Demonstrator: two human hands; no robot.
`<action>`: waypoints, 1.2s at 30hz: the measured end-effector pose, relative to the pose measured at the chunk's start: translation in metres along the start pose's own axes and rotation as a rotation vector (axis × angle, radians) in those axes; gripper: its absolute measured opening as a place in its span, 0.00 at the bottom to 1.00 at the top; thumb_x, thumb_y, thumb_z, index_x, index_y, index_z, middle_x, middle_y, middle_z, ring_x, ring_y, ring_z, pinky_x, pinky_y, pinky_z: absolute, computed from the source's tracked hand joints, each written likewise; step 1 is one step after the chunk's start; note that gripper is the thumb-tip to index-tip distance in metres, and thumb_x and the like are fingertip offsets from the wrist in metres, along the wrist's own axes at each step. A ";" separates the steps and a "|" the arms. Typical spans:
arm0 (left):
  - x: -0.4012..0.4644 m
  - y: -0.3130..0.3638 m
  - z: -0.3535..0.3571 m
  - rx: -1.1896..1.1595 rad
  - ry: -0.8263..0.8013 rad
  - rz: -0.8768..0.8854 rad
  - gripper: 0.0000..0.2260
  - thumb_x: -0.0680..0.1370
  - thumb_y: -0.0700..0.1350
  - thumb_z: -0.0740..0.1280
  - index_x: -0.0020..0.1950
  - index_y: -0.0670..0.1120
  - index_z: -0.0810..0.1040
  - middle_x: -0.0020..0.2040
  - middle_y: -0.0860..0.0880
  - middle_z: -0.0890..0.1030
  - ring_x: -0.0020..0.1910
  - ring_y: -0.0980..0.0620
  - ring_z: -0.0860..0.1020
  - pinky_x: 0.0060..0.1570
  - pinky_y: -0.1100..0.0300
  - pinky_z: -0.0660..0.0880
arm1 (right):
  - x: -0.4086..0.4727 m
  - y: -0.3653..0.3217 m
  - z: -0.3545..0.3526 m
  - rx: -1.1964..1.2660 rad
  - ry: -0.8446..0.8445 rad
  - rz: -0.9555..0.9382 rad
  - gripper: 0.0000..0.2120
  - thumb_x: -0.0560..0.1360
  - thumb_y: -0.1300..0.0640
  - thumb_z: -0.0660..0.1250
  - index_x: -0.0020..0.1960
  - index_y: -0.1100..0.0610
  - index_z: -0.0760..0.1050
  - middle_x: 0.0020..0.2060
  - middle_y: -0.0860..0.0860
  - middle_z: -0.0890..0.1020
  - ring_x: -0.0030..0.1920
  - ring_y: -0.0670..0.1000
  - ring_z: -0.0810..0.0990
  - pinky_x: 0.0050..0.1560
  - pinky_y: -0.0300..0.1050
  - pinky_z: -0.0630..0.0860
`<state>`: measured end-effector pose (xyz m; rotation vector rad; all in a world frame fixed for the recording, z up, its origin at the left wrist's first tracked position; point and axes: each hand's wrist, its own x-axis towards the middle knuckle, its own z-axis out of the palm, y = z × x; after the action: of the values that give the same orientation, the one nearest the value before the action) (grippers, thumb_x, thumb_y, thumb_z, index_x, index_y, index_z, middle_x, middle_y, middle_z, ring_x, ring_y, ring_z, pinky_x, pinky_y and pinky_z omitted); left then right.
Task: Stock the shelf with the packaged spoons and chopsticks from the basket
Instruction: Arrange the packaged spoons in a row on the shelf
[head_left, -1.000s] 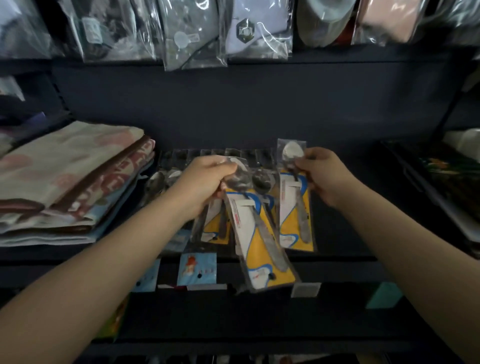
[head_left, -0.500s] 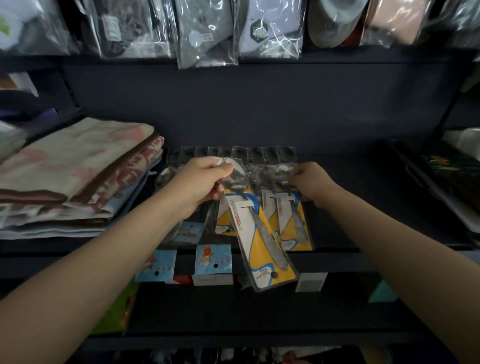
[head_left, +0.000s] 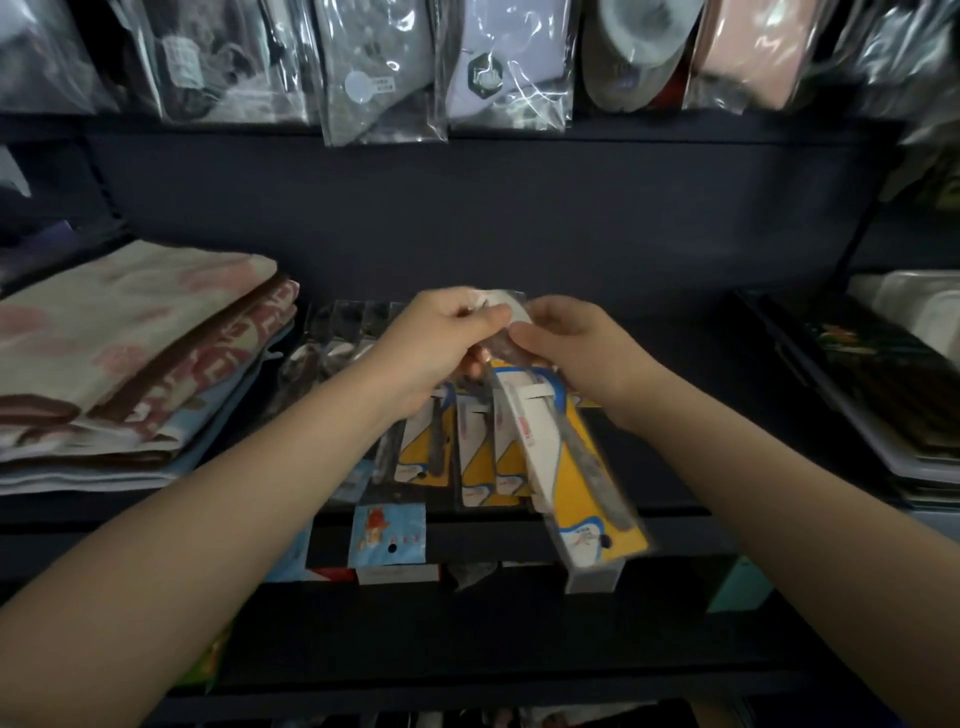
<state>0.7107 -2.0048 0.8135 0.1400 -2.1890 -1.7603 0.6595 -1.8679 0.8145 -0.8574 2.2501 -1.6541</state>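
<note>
A packaged spoon (head_left: 566, 457) on a yellow, white and blue card hangs tilted over the dark shelf's front edge (head_left: 675, 512). My left hand (head_left: 441, 345) pinches the clear top of its packet. My right hand (head_left: 576, 343) grips the same top from the right, thumb near my left fingers. Beneath them, several more packaged spoons (head_left: 478, 457) lie in a row on the shelf, their heads toward the back. No basket or chopsticks show.
Folded towels (head_left: 130, 353) are stacked on the shelf at left. Bagged goods (head_left: 379, 67) hang from the shelf above. Dark trays (head_left: 883, 384) sit at right. Price tags (head_left: 387, 535) line the shelf's front edge.
My right hand let go of the spoon packet it set down in the row and moved left to the top of the packet my left hand holds. That packet has swung right.
</note>
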 end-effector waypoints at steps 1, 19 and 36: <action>0.000 0.004 0.008 -0.040 -0.002 0.017 0.07 0.79 0.42 0.62 0.47 0.42 0.78 0.32 0.49 0.75 0.25 0.57 0.72 0.24 0.66 0.69 | 0.002 0.002 -0.004 0.008 0.025 -0.023 0.09 0.77 0.61 0.62 0.53 0.66 0.75 0.40 0.55 0.80 0.36 0.45 0.78 0.37 0.34 0.75; -0.048 -0.032 0.019 1.251 -0.509 0.064 0.33 0.74 0.67 0.55 0.75 0.58 0.50 0.77 0.58 0.48 0.75 0.55 0.53 0.70 0.59 0.58 | 0.047 0.079 -0.046 -0.306 0.182 0.282 0.08 0.76 0.65 0.60 0.38 0.60 0.71 0.30 0.54 0.73 0.28 0.51 0.71 0.27 0.43 0.69; -0.039 -0.038 0.034 1.386 -0.353 0.039 0.35 0.71 0.70 0.54 0.75 0.57 0.53 0.71 0.54 0.59 0.68 0.52 0.60 0.62 0.56 0.63 | 0.036 0.083 -0.040 -0.822 0.185 0.118 0.18 0.77 0.65 0.58 0.66 0.62 0.61 0.62 0.62 0.70 0.56 0.65 0.76 0.48 0.53 0.73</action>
<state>0.7315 -1.9709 0.7628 0.0873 -3.1810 0.0533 0.5839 -1.8400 0.7570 -0.6998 3.0831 -0.7382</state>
